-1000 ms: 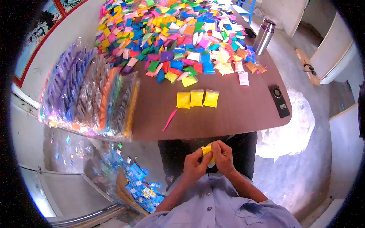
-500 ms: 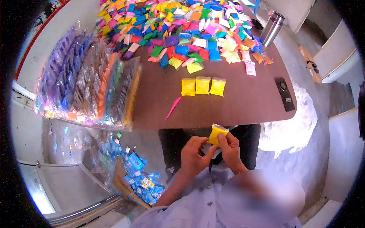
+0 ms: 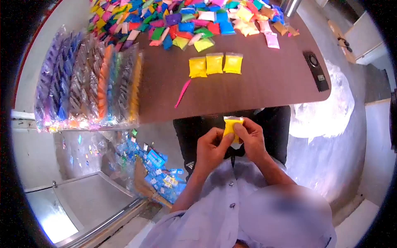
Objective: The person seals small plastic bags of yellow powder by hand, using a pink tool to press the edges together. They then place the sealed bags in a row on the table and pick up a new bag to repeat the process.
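Note:
A small yellow packet (image 3: 233, 125) with a clear top edge is held over my lap, just off the table's front edge. My left hand (image 3: 212, 148) pinches its left side between thumb and fingers. On the other side, my right hand (image 3: 252, 138) grips it with the thumb across the front. Three similar packets lie in a row on the table: a left one (image 3: 197, 67), a middle one (image 3: 214, 63) and a right one (image 3: 233, 63). A pink plastic tool (image 3: 182, 94), slim and pointed, rests to their lower left.
A heap of many-coloured packets (image 3: 182, 27) covers the back of the brown table (image 3: 256, 89). Clear bags of coloured packets (image 3: 89, 82) stand at the left. A black device (image 3: 316, 71) and a metal flask (image 3: 290, 7) are at the right. Wrappers (image 3: 159, 173) and a broom (image 3: 144, 182) lie below.
My left hand has closed onto the packet's left side, where its fingers were looser before. The view has tilted, so the table sits higher in it.

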Motion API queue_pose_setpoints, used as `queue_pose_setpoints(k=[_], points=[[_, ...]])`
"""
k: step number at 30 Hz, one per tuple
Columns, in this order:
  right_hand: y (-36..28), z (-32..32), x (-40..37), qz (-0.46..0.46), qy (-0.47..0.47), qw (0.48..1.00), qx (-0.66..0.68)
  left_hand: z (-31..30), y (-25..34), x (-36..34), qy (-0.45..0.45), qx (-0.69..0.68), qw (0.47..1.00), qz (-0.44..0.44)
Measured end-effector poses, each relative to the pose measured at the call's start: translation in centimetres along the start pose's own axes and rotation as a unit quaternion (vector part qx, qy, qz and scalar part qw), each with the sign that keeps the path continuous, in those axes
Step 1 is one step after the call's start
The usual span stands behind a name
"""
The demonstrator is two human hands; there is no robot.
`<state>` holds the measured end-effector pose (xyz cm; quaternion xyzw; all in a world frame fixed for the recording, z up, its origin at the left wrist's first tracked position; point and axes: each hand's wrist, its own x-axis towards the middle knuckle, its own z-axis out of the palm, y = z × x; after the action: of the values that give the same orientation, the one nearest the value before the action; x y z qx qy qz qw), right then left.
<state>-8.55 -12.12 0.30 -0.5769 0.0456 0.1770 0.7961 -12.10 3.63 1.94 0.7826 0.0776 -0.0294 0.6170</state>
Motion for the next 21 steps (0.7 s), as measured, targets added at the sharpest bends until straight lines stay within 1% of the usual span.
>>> queue_pose_setpoints(k=[1, 2, 3, 5, 7, 8, 9, 11, 13, 14, 15, 16, 17, 19, 20, 21], points=[[0.1, -0.1, 0.1, 0.004, 0.005, 1.000, 0.004, 0.1, 0.1, 0.0, -0.004, -0.058, 0.998, -0.022], [0.2, -0.2, 0.2, -0.012, 0.004, 1.000, -0.015, 0.3, 0.3, 0.0, 0.004, -0.087, 0.996, -0.017], [0.2, -0.2, 0.2, -0.030, 0.002, 0.999, -0.035, 0.4, 0.3, 0.1, 0.002, -0.085, 0.996, -0.019], [0.7, -0.3, 0.3, -0.030, -0.001, 0.999, -0.022, 0.5, 0.3, 0.3, 0.021, -0.111, 0.993, -0.042], [1.1, -0.6, 0.5, -0.050, -0.039, 0.998, -0.007, 0.4, -0.3, 0.4, 0.017, -0.109, 0.993, -0.032], [1.3, -0.6, 0.5, -0.050, -0.039, 0.998, -0.004, 0.4, -0.6, 0.5, 0.013, -0.110, 0.994, -0.019], [1.3, -0.5, 0.4, -0.043, -0.034, 0.998, -0.005, 0.3, -0.5, 0.5, 0.012, -0.109, 0.994, -0.019], [1.2, -0.6, 0.1, -0.036, -0.028, 0.999, -0.004, 0.3, -0.5, 0.4, 0.018, -0.056, 0.998, 0.009], [1.0, -0.6, 0.0, -0.010, -0.002, 1.000, -0.023, 0.6, -0.6, 0.4, 0.013, -0.046, 0.999, 0.008], [1.1, -0.6, 0.0, -0.012, -0.009, 1.000, -0.020, 0.5, -0.6, 0.5, 0.013, -0.035, 0.999, 0.009], [1.2, -0.6, 0.0, -0.030, 0.007, 0.999, -0.037, 0.8, -0.7, 0.5, 0.024, -0.028, 0.999, 0.013], [1.5, -0.5, 0.1, -0.049, 0.017, 0.997, -0.052, 1.4, -0.9, 0.5, 0.039, -0.087, 0.995, 0.001], [1.5, -0.6, 0.3, -0.057, 0.003, 0.996, -0.070, 1.6, -1.1, 0.6, 0.057, -0.145, 0.988, -0.006], [1.1, -1.0, 0.4, -0.065, -0.016, 0.992, -0.110, 1.2, -1.1, 0.7, 0.052, -0.123, 0.989, -0.058], [1.0, -1.2, 0.3, -0.063, -0.017, 0.989, -0.136, 1.0, -1.2, 0.7, 0.049, -0.125, 0.990, -0.046], [1.1, -1.1, 0.3, -0.069, -0.036, 0.988, -0.132, 1.0, -1.3, 0.7, 0.044, -0.129, 0.990, -0.033]])
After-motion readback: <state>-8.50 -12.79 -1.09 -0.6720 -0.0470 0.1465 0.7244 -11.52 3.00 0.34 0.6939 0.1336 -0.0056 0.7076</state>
